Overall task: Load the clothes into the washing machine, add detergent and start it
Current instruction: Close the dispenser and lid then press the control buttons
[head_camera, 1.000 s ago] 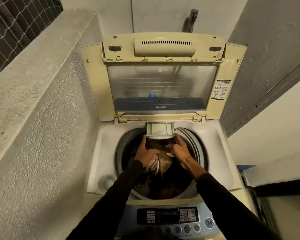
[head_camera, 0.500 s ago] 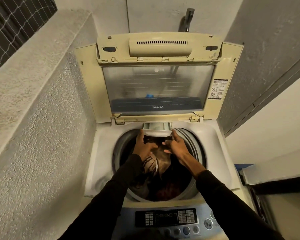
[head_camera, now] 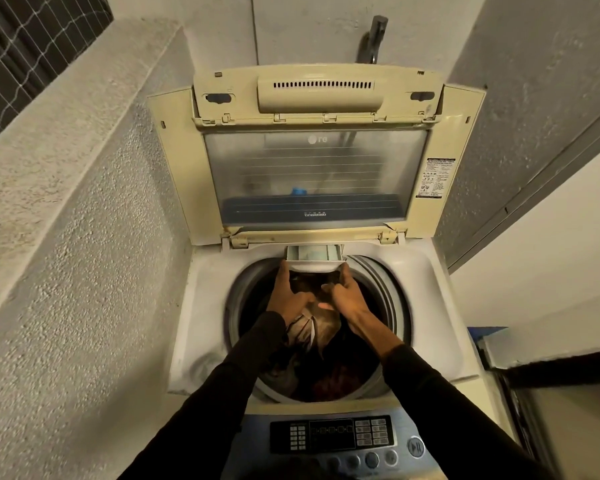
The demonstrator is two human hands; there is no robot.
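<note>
The top-loading washing machine [head_camera: 430,306] stands with its lid [head_camera: 312,174] raised. Dark and tan clothes [head_camera: 323,327] fill the drum. At the drum's far edge a pale detergent drawer [head_camera: 314,253] sticks out a short way. My left hand [head_camera: 288,294] reaches over the clothes, its fingers straight against the drawer's left front corner. My right hand [head_camera: 349,296] touches the right front corner in the same way. The control panel [head_camera: 329,434] with its round start button [head_camera: 415,446] lies at the near edge, under my sleeves.
A rough plastered wall with a ledge [head_camera: 66,161] hems in the machine on the left. A metal tap [head_camera: 373,39] juts from the wall behind the lid. Another appliance or cabinet edge [head_camera: 520,355] stands close on the right.
The detergent drawer has slid back into the machine and sticks out less now. Both hands moved forward with it, staying at its front corners.
</note>
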